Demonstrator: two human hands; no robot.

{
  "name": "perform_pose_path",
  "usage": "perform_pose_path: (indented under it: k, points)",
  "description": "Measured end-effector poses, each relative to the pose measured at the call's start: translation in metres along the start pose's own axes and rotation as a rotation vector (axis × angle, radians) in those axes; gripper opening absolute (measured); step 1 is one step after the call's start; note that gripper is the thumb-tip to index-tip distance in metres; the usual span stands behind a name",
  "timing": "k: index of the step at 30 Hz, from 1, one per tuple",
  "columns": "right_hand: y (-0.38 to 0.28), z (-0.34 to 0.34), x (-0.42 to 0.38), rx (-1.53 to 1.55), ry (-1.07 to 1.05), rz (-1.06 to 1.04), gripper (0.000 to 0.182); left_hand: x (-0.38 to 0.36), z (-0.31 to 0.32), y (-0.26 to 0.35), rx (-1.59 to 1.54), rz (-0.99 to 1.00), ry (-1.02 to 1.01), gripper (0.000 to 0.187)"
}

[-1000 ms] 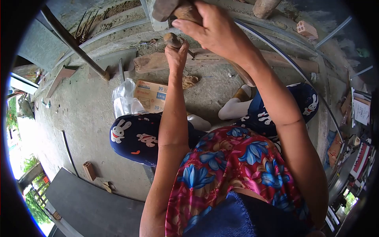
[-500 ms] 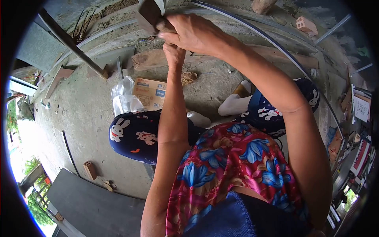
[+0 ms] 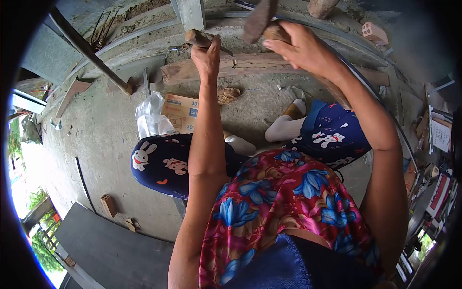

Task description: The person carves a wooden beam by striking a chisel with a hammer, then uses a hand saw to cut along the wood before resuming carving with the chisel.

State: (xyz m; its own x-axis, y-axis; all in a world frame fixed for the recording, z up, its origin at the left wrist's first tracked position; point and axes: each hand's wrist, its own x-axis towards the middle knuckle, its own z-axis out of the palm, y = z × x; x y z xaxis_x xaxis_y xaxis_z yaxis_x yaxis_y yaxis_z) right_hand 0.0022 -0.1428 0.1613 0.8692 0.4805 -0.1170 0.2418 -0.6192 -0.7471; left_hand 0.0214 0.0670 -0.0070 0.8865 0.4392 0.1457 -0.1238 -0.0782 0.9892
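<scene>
My left hand (image 3: 207, 57) is closed around a short wooden-handled tool (image 3: 197, 38), its rounded wooden end pointing up and left and a thin dark part sticking out to the right. At the upper middle, my right hand (image 3: 302, 48) grips the wooden handle of a hatchet-like tool (image 3: 260, 21) with a broad dark metal head. The head hangs to the left of my right hand, apart from my left hand. Below both hands lies a long wooden beam (image 3: 240, 66) on the concrete floor.
A cardboard box (image 3: 178, 113) and a clear plastic bag (image 3: 151, 115) lie left of my left forearm. A metal post (image 3: 191, 14) stands beyond my left hand. Hollow bricks lie at the upper right (image 3: 374, 32) and lower left (image 3: 109, 205). A pole (image 3: 91, 53) leans at the left.
My right hand has moved right, away from my left hand, carrying the hatchet-like tool. My left hand has shifted slightly, and the tool in it now shows.
</scene>
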Motion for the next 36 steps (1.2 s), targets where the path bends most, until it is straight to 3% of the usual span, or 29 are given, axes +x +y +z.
perform_pose_path:
  k: [4, 10, 24, 36]
  points:
    - [0.02, -0.016, -0.019, -0.018, 0.043, 0.064, 0.041, -0.007, 0.0, -0.006, 0.144, 0.042, 0.006, 0.028]
    - [0.046, -0.017, -0.026, -0.031, 0.093, 0.104, 0.049, -0.006, 0.003, -0.022, 0.12, -0.014, -0.042, 0.031]
    - [0.048, -0.006, -0.029, -0.063, 0.08, 0.015, 0.045, -0.01, -0.001, -0.031, 0.104, -0.019, -0.045, 0.028]
    - [0.029, -0.005, -0.02, 0.015, -0.049, 0.1, 0.042, -0.008, -0.004, -0.026, 0.017, -0.078, -0.126, 0.02]
